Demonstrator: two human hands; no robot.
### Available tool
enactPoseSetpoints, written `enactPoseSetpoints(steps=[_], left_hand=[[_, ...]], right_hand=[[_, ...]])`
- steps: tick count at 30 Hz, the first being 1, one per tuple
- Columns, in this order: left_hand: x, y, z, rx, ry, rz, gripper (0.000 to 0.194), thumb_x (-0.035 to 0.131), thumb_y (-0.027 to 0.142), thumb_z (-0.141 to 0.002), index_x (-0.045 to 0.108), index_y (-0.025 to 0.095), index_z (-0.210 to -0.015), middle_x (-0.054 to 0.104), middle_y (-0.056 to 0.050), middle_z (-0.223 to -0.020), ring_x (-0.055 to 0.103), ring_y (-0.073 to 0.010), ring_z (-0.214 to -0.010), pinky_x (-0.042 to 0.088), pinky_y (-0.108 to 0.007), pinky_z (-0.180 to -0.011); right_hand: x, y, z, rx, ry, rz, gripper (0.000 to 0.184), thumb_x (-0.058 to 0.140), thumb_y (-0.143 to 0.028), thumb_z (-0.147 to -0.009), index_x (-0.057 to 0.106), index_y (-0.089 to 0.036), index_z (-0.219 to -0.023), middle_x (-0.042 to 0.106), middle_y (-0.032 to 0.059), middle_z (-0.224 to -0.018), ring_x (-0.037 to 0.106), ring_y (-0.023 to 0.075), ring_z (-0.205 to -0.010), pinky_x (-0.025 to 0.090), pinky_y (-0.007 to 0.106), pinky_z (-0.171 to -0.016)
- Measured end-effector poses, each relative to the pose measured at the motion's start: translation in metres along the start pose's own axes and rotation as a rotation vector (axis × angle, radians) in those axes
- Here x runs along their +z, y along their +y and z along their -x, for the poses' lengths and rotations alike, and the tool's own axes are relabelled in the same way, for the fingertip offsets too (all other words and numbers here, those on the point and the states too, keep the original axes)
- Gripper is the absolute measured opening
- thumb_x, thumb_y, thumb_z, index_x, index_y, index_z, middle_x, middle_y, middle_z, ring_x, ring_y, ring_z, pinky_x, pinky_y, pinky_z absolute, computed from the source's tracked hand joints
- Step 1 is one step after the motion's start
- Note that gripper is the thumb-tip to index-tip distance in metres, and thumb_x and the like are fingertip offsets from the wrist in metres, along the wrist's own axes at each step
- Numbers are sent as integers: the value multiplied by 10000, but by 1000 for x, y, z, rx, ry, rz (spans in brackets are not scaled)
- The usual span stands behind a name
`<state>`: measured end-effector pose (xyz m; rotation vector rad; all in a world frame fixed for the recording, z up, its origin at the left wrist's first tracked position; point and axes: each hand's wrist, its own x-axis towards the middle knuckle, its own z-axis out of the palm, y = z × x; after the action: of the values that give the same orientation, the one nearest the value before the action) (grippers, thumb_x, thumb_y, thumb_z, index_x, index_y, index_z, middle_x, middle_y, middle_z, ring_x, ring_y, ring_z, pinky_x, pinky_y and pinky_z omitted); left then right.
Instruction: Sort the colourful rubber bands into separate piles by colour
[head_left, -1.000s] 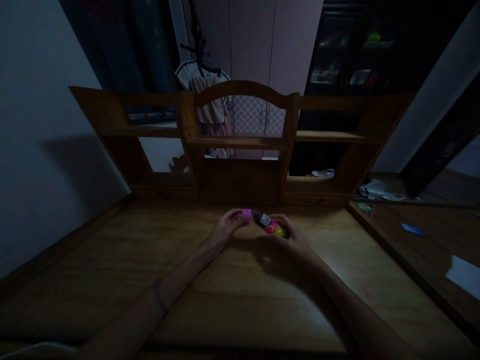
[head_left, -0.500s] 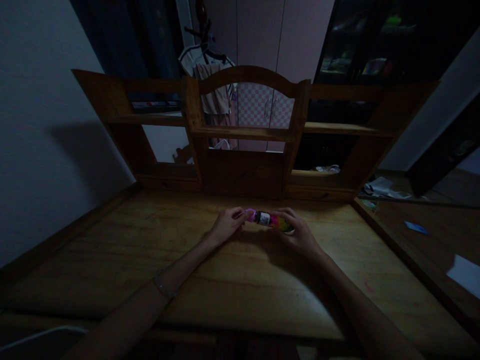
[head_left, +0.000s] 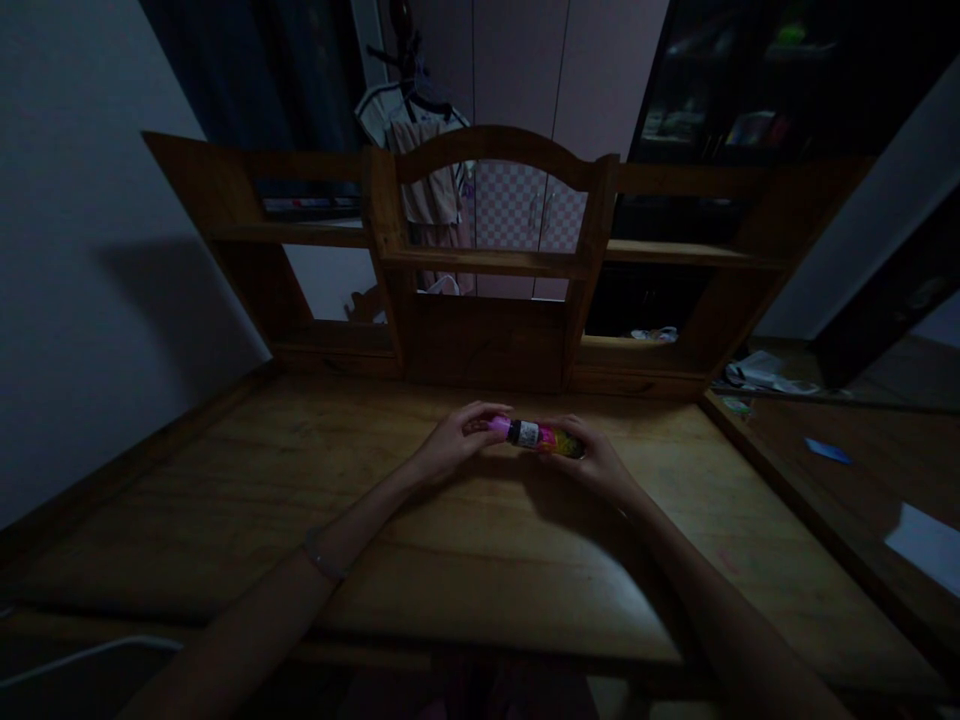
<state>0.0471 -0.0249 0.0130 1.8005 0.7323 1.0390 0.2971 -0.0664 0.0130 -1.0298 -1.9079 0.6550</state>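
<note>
Above the wooden desk point(head_left: 450, 580), a small bottle point(head_left: 546, 439) lies sideways between my two hands. Its body is dark with a white label near the neck and pink and yellow print farther along. My right hand point(head_left: 596, 465) is wrapped round the bottle's base end. On the neck end sits a pink-purple cap point(head_left: 499, 426), pinched in the fingers of my left hand point(head_left: 454, 443). The cap meets the bottle, but how tightly it is seated I cannot tell.
A wooden shelf unit point(head_left: 487, 262) rises along the desk's back edge. At the right, a lower brown surface holds a blue card point(head_left: 827, 451) and a white sheet of paper point(head_left: 926, 545). A white wall point(head_left: 75, 300) stands close on the left.
A second ago the cap was apart from the bottle's neck; the two have come together. The bottle has swung from a slant to nearly level. The view has shifted slightly.
</note>
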Motion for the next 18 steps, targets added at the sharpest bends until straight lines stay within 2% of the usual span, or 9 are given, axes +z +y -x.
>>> enactPoseSetpoints(steps=[3, 6, 10, 15, 16, 18], left_hand=[[-2, 6, 1, 18, -9, -35, 385, 697, 204, -773, 659, 229, -1155, 613, -83, -1223, 562, -234, -1154, 433, -392, -1006], [-3, 9, 2, -46, 13, -89, 398, 725, 217, -741, 668, 209, -1135, 646, -88, -1174, 598, -247, -1089, 471, -391, -954], [-2, 2, 1, -123, 34, -77, 356, 723, 336, -764, 679, 155, -1068, 696, -84, -1026, 652, -218, -924, 507, -343, -854], [4, -12, 2, -329, -6, 40, 427, 546, 524, -870, 664, 122, -952, 662, -58, -706, 619, -164, -579, 504, -282, -549], [5, -12, 3, -339, -11, 40, 414, 550, 514, -869, 659, 130, -978, 659, -52, -701, 615, -163, -572, 499, -279, -537], [6, -8, 4, -269, -13, 13, 361, 625, 437, -835, 653, 163, -1069, 687, -65, -826, 649, -183, -698, 525, -296, -616]], right_hand=[[2, 1, 2, 75, -20, -69, 437, 732, -323, -801, 623, -270, -1221, 631, 33, -1103, 596, 237, -999, 470, 354, -872], [2, 2, 3, 115, -35, -108, 457, 729, -336, -806, 607, -262, -1240, 630, 38, -1126, 593, 243, -1021, 469, 364, -887], [3, 1, 2, 42, -20, -45, 401, 709, -277, -819, 626, -255, -1211, 612, 41, -1125, 585, 233, -1037, 457, 357, -906], [4, 1, 1, -65, 1, 12, 367, 697, -237, -820, 651, -269, -1183, 584, 41, -1130, 574, 225, -1049, 458, 339, -908], [4, 1, 1, -67, 4, 13, 368, 698, -235, -819, 652, -270, -1182, 584, 41, -1128, 575, 224, -1045, 460, 336, -902], [3, 1, 1, -61, 14, 17, 360, 706, -235, -813, 658, -267, -1169, 591, 38, -1110, 583, 222, -1022, 465, 330, -881]])
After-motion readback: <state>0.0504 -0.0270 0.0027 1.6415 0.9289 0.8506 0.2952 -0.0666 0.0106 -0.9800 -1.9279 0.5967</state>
